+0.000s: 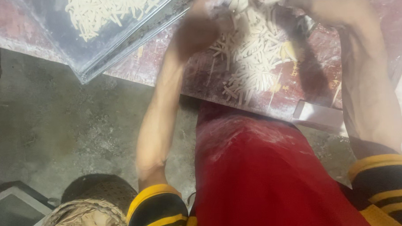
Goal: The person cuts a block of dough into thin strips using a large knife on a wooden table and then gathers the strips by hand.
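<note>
Both hands work a pile of pale dough sticks (252, 57) on the floury red table (163, 61). Left hand (198, 30) blurred, right hand (326, 6) cut off; fingers' state can't be told. Risk: sticks near table edge could get swept onto the floor (54, 127).

No packages, labels, signs or screens in view

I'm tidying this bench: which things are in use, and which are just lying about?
In use:
- pile of short pale dough sticks
- left hand, blurred
- right hand
- floured reddish worktable

Lying about:
- clear tray of dough sticks
- flat metal scraper
</note>
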